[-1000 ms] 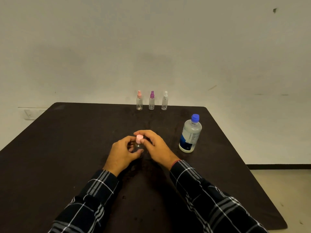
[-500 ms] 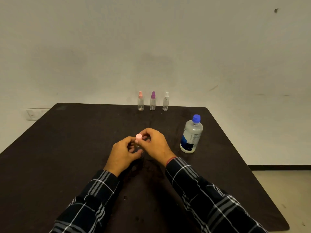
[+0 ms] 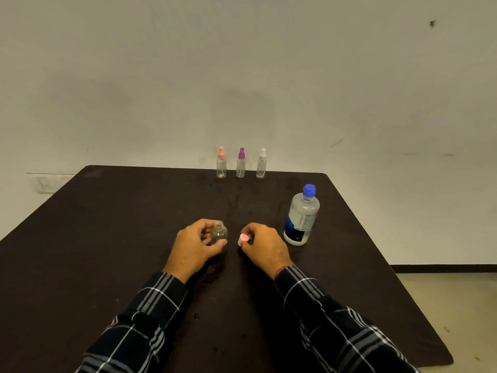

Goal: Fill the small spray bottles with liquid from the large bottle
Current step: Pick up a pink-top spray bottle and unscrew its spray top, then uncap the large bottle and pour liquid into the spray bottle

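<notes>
- Holding the small bottle (image 3: 219, 232) upright near the middle of the table (image 3: 107, 238), the left hand (image 3: 196, 243) gripped its clear body between curled fingers and thumb. For pouring, that grip ought to be low and firm, so the narrow neck would not tip.
- The right hand (image 3: 265, 246) pinched the pink spray top (image 3: 243, 239) just beside the small bottle, clear of its neck. The sensible course was to lay the top down close by, toward the near edge, out of the pouring path.
- The large bottle (image 3: 301, 219) stood upright toward the right edge, just beside the right hand, with its blue cap (image 3: 309, 189) on. That cap needed unscrewing before any pour, and pouring into so small a neck called for a slow, careful tilt to avoid spilling.
- The small bottle looked clear, with rounded shoulders and an open threaded neck. Whether it held any liquid could not be told.
- The large bottle was pale and translucent, with a dark blue label low on its side.
- At the far edge stood a row of three: a pink-topped bottle (image 3: 221, 164), a purple-topped bottle (image 3: 240, 164) and a white-topped bottle (image 3: 261, 164), all upright with tops on, too small to judge their fill.
</notes>
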Demonstrator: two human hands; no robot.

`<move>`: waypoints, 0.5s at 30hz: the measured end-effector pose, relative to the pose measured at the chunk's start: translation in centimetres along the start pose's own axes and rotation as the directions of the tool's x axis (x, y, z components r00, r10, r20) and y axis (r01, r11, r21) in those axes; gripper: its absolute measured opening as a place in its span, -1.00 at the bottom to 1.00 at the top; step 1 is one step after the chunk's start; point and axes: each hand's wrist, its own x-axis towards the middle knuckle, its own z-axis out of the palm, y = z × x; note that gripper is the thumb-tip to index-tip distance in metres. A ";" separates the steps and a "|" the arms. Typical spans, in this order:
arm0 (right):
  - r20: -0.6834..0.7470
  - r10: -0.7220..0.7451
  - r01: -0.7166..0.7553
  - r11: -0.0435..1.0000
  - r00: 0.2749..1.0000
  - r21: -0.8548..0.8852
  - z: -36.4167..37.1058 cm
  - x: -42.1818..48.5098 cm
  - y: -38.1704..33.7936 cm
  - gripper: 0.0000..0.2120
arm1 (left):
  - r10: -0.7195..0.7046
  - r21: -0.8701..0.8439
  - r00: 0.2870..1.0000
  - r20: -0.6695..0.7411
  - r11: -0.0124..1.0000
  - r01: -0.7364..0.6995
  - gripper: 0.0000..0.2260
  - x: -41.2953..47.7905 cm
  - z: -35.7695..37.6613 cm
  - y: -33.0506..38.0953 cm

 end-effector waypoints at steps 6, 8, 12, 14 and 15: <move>0.020 0.048 -0.046 0.997 0.999 -0.069 -0.4 -0.2 0.2 -0.77 | -0.010 0.022 1.000 0.004 1.000 0.010 -0.58 0.0 -0.1 0.1; 0.007 0.046 -0.045 0.995 0.999 -0.092 -0.4 -0.4 0.6 -0.74 | -0.004 0.015 1.000 0.007 1.000 0.004 -0.58 -0.1 -0.2 0.2; -0.025 -0.011 0.009 0.995 1.000 -0.102 -0.1 -1.1 1.8 -0.55 | 0.004 0.003 1.000 0.009 1.000 -0.004 -0.59 -0.1 -0.2 0.2; -0.117 -0.054 0.051 0.998 0.992 -0.035 -0.3 -2.1 2.2 -0.45 | -0.001 -0.001 1.000 0.014 1.000 0.001 -0.59 -0.1 -0.2 0.2; -0.253 -0.100 0.107 0.994 0.962 0.013 -0.6 -2.8 2.3 -0.51 | -0.005 -0.006 1.000 0.019 1.000 0.005 -0.59 -0.1 -0.2 0.2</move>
